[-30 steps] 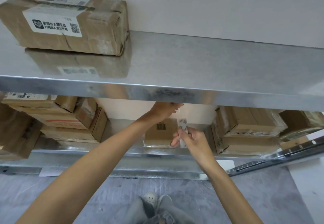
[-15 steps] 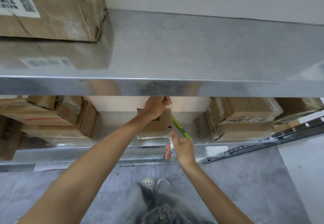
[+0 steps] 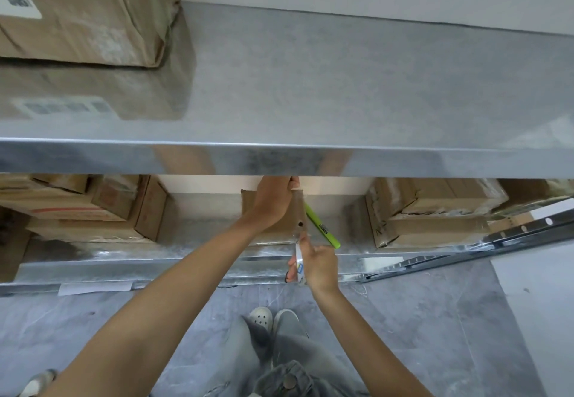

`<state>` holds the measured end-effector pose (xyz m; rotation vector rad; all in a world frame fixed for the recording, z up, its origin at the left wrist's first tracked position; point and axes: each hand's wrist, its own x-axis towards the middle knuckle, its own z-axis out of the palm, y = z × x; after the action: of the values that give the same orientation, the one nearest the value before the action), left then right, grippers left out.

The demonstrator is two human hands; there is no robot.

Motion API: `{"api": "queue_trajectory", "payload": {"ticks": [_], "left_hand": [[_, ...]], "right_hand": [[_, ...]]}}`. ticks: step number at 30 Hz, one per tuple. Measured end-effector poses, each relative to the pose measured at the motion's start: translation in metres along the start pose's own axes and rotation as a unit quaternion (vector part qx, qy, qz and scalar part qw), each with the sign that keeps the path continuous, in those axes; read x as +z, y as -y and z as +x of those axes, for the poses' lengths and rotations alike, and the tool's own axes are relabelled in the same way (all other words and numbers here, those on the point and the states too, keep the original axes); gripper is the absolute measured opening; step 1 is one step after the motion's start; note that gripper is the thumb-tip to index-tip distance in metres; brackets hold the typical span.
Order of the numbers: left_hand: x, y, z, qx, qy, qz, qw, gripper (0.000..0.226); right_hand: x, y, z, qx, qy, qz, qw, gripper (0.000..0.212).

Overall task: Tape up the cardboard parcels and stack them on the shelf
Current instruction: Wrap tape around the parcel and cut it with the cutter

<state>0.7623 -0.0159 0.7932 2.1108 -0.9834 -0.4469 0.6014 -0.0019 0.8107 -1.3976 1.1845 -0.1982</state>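
Both curled, left hand [image 3: 271, 202] reaches above right hand [image 3: 318, 264].

Brown parcels [image 3: 435, 210], silvery shelf [image 3: 341, 86], lime-green tool, perhaps a cutter [image 3: 323, 229], grey marbled floor [image 3: 93, 319].

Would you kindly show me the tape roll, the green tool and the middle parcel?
tape roll [image 3: 299, 261]: head view, white rim.
green tool [image 3: 321, 225]: head view, mid shaft.
middle parcel [image 3: 276, 235]: head view, front face.

Two shelves [image 3: 341, 86] are carrying at least seven parcels [image 3: 435, 229]; two hands, left hand [image 3: 270, 204] and right hand [image 3: 321, 264], are handling one tape roll [image 3: 298, 260] beside one green tool [image 3: 321, 225].
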Motion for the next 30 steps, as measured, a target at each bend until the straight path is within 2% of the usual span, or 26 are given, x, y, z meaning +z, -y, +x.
{"api": "queue_trajectory", "payload": {"ticks": [5, 8, 13, 18, 23, 26, 30], "left_hand": [[0.004, 0.000, -0.001, -0.015, -0.008, -0.006, 1.000, 0.021], [0.006, -0.002, -0.001, -0.059, -0.009, -0.040, 0.997, 0.022], [0.006, -0.005, 0.009, -0.142, 0.006, -0.100, 0.985, 0.008], [0.010, -0.010, -0.005, -0.107, -0.050, -0.074, 0.990, 0.005], [0.003, -0.009, -0.028, 0.046, -0.012, -0.003, 0.999, 0.022], [0.003, -0.010, -0.037, 0.060, -0.001, 0.040, 0.997, 0.021], [-0.002, -0.013, -0.045, 0.038, 0.013, 0.080, 0.996, 0.024]], "right_hand": [[0.002, -0.003, 0.004, 0.020, -0.006, 0.009, 1.000, 0.067], [0.003, -0.004, 0.007, 0.034, -0.005, 0.014, 0.999, 0.070], [0.001, -0.005, 0.010, 0.039, 0.007, 0.012, 0.999, 0.064], [-0.009, -0.010, 0.014, 0.058, 0.018, 0.007, 0.998, 0.066], [-0.011, -0.010, 0.006, 0.079, 0.033, 0.009, 0.996, 0.062], [-0.012, -0.013, 0.002, 0.074, 0.031, 0.001, 0.997, 0.063], [-0.013, -0.013, 0.002, 0.071, 0.028, 0.007, 0.997, 0.062]]}}
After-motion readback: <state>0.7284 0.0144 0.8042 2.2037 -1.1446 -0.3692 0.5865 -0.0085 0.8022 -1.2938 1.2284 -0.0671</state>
